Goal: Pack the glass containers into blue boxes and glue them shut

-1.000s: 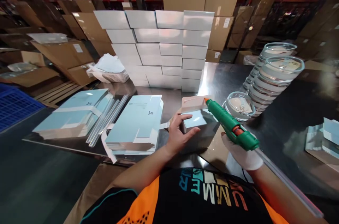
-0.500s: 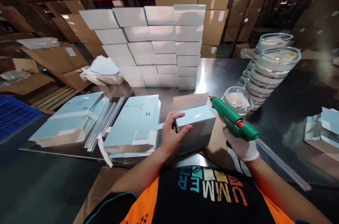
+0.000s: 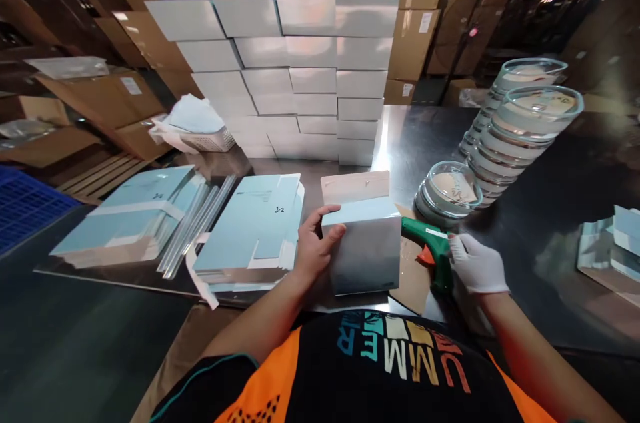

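My bare left hand [image 3: 316,246] grips the left side of a pale blue-grey box [image 3: 367,246], thumb at the front and fingers at the top edge. Its pinkish-white flap [image 3: 355,186] stands raised at the back. To the right of the box is a green glue gun [image 3: 433,236] with an orange trigger, nozzle pointing left, handle down, over a piece of brown cardboard [image 3: 413,286]. My right hand [image 3: 477,264], in a white glove, has its bent fingers closed at the gun's rear end. The glue stick no longer shows behind the gun.
Stacked finished boxes [image 3: 310,80] form a wall at the back. On the left lie flat blue box blanks [image 3: 260,220], clear glue sticks [image 3: 197,230] and a strapped bundle of blanks [image 3: 140,210]. Glass bowls [image 3: 525,136] are piled at right, and more blue cartons [image 3: 610,243] sit far right.
The glue gun has come down from above the box's right edge to its right side, handle now downward. My right hand has shifted to its rear end. The box has turned its front toward me.
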The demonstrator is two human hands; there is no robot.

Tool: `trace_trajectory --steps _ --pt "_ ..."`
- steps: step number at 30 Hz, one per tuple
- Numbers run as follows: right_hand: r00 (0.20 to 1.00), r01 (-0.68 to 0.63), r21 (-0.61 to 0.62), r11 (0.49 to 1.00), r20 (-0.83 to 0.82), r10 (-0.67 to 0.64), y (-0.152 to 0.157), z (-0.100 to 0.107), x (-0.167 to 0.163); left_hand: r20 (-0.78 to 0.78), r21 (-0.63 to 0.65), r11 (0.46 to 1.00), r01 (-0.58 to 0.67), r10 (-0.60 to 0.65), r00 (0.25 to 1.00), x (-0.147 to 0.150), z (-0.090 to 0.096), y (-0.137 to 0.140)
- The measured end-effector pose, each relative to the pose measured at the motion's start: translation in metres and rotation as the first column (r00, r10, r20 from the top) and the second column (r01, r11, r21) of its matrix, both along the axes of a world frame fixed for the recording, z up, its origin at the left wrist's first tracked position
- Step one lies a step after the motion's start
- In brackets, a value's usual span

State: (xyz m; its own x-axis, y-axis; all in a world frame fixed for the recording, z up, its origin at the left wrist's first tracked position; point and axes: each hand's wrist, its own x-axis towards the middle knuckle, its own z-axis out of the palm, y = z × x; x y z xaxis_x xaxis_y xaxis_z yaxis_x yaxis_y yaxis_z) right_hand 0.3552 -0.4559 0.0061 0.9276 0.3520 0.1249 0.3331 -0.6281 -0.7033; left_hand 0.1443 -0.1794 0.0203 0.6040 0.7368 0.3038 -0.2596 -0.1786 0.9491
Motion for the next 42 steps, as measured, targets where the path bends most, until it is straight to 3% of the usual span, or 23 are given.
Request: trace_trajectory --steps 2,5,8,14,17,19,21,25,27,30,34,36,40,42 --pt "0.99 -0.129 0.206 0.97 -0.027 0.137 0.018 0.014 -0.011 0.012 0.034 0.999 0.009 -0.009 1.0 0.002 0.001 -0.002" --pt "0.896 -0.304 0.532 0.79 -0.121 0.427 0.061 0.038 -0.036 0.028 0.118 0.993 0.028 -0.032 0.999 0.004 0.001 -0.006" --pt "0.802 -0.37 0.617 0.695 -0.166 0.574 0.095 0.053 -0.057 0.032 0.177 0.982 0.065 -0.072 0.997 0.002 -0.003 -0.007" --pt "0.784 -0.52 0.557 0.648 0.011 0.621 0.098 0.046 -0.056 0.072 0.306 0.95 0.065 -0.091 0.993 -0.006 -0.015 -0.003" --pt "0.672 -0.707 0.473 0.526 0.215 0.709 0.086 0.032 -0.045 0.186 0.25 0.968 0.015 -0.063 0.981 -0.005 -0.018 -0.003" --pt "0.592 -0.794 0.408 0.451 0.345 0.729 0.079 0.025 -0.042 0.262 0.258 0.965 0.043 -0.113 0.959 -0.004 -0.016 0.001" --pt "0.535 -0.84 0.357 0.408 0.419 0.734 0.074 0.023 -0.043 0.27 0.378 0.918 0.119 -0.232 0.934 -0.005 -0.012 0.007" --pt "0.452 -0.892 0.259 0.372 0.453 0.769 0.069 0.029 -0.051 0.142 0.598 0.752 0.276 -0.439 0.887 -0.013 0.003 0.022" --pt "0.436 -0.9 0.24 0.365 0.455 0.776 0.07 0.034 -0.054 0.071 0.601 0.725 0.337 -0.468 0.881 -0.017 0.007 0.025" --pt "0.424 -0.905 0.234 0.355 0.455 0.783 0.071 0.04 -0.055 -0.008 0.55 0.753 0.362 -0.428 0.904 -0.019 0.009 0.023" --pt "0.398 -0.917 0.227 0.327 0.485 0.779 0.071 0.034 -0.051 0.076 0.58 0.761 0.291 -0.406 0.911 -0.017 0.007 0.018" --pt "0.464 -0.886 0.244 0.395 0.449 0.764 0.069 0.02 -0.051 0.109 0.595 0.76 0.262 -0.4 0.91 -0.016 0.006 0.017" --pt "0.703 -0.703 0.277 0.655 0.128 0.7 0.068 -0.005 -0.056 0.069 0.55 0.799 0.243 -0.333 0.94 -0.017 -0.003 0.022" --pt "0.74 -0.645 0.258 0.72 -0.024 0.672 0.071 -0.005 -0.055 0.091 0.513 0.84 0.175 -0.256 0.962 -0.02 -0.009 0.026"
